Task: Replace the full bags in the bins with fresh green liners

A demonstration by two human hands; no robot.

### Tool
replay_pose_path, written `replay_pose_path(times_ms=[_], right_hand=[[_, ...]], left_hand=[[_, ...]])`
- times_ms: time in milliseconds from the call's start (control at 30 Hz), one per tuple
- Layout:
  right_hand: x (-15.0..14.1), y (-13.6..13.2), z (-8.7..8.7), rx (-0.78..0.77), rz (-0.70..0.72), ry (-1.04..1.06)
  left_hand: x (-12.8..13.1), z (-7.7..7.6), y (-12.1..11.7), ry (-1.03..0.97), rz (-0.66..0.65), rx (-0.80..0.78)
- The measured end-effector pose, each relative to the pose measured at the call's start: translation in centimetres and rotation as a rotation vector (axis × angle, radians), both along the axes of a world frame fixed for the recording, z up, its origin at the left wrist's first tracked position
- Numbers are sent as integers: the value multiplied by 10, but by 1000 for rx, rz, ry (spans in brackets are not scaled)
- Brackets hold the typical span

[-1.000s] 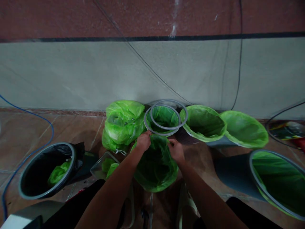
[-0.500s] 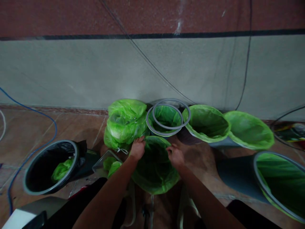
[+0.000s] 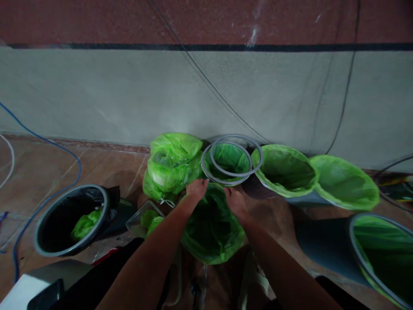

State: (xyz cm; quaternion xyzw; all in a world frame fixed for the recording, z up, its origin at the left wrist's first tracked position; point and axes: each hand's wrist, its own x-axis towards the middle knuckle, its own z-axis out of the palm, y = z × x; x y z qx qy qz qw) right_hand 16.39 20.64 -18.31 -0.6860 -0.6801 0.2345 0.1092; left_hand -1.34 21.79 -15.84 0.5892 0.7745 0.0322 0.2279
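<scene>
Both hands are in at the far edge of the green liner (image 3: 214,254), its mouth open in the near middle! The left hand (image 3: 197,188), fingers curled, seems to pinch the left of that edge; the right hand (image 3: 235,199) seems to pinch its right. Just beyond, a loose grey ring (image 3: 261,156) overlaps the far bin's mouth. Good handling here: matched hands, even tension, smoothing outward from the centre, because one hard tug could tear such thin-looking plastic.
</scene>
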Motion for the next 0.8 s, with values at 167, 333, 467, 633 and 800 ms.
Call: replay_pose_path(times_ms=[167, 333, 467, 633, 800], right_hand=[[7, -3, -2, -85, 134, -27], [14, 2, 1, -198, 205, -71], [18, 2, 2, -204, 197, -63], [39, -32, -10, -197, -22, 19], [50, -99, -28, -154, -282, 60]], left_hand=[[-12, -14, -15, 32, -210, 65], [-17, -15, -19, 135, -269, -5], [-13, -7, -21, 150, -213, -22], [-23, 7, -36, 66, -52, 96], [-31, 10, -53, -41, 35, 135]])
